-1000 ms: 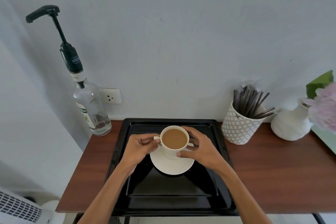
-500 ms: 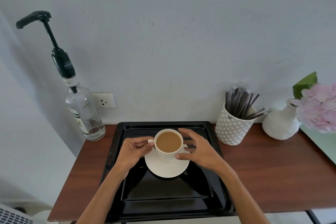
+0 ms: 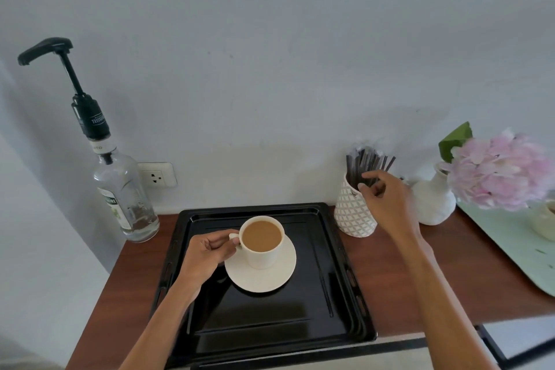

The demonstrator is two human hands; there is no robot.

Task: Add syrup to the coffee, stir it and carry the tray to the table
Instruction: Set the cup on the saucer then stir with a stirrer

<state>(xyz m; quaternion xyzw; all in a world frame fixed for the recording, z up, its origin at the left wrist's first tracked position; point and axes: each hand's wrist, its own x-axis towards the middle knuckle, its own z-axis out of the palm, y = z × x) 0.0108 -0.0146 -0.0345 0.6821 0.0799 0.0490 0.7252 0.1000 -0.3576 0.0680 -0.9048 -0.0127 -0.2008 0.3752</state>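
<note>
A white cup of milky coffee (image 3: 262, 237) stands on a white saucer (image 3: 271, 278) in the far half of a black tray (image 3: 270, 324). My left hand (image 3: 207, 252) pinches the cup's handle. My right hand (image 3: 387, 194) hovers at the patterned white holder (image 3: 351, 215) of dark stir sticks (image 3: 368, 164), fingers spread over the sticks and holding nothing that I can see. A clear syrup bottle (image 3: 126, 195) with a tall black pump (image 3: 45, 49) stands at the table's far left corner.
The brown table (image 3: 399, 276) stands against a pale wall with a socket (image 3: 157, 174). A white vase (image 3: 434, 198) with pink flowers (image 3: 498, 173) is at the far right. A pale green tray (image 3: 510, 249) lies at the right edge.
My right hand has left the cup and reached to the right and back, to the stick holder. The left hand keeps hold of the cup handle.
</note>
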